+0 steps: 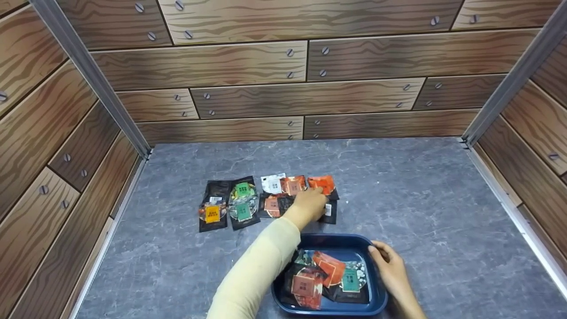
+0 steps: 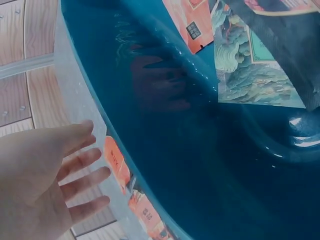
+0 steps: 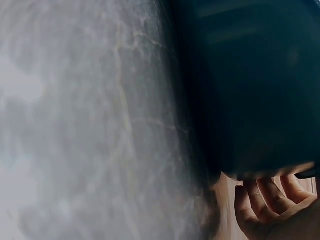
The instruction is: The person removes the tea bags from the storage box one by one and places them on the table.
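Observation:
My left hand (image 1: 310,204) reaches past the tray to the right end of a group of small packets. Its fingertips overlap an orange-topped packet (image 1: 322,183) in the head view. In the left wrist view that hand's fingers are spread, with nothing between them. A dark blue tray (image 1: 330,312) stands near me with several packets inside, among them a red-labelled one (image 1: 305,285), an orange one (image 1: 330,268) and a green-labelled one (image 1: 351,280). My right hand (image 1: 392,268) holds the tray's right rim, thumb on top and fingers below the edge.
To the left lie black packets, one with a yellow label (image 1: 213,214) and one with green labels (image 1: 242,210). A white-topped packet (image 1: 272,184) and red-labelled ones (image 1: 272,206) lie in the middle. Wood-patterned walls (image 1: 305,62) enclose the grey marbled table (image 1: 425,195).

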The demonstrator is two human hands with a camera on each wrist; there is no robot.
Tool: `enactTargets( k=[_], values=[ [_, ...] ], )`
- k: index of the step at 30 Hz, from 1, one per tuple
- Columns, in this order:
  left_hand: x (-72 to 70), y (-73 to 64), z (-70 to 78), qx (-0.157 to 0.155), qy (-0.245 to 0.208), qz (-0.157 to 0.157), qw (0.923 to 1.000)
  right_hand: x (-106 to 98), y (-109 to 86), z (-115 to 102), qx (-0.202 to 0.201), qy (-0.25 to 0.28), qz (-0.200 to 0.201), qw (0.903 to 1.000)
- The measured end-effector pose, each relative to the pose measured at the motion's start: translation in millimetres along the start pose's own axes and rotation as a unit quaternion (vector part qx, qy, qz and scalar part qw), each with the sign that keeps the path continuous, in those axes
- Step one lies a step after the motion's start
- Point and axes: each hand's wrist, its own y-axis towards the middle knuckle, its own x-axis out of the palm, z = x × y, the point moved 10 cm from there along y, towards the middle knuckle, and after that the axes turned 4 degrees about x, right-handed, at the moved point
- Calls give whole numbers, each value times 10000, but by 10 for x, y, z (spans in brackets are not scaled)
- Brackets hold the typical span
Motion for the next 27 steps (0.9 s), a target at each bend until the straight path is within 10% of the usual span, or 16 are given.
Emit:
enactTargets(
  k=[14,27],
  values=[
    [-277,-125,277,1151,-309,207,9927,-5,-7,-13,-75,58,-17,10000],
    [-368,-842,613,2394,291,789,9673,2,-10,-13,-54,22,17,10000]
  ],
)
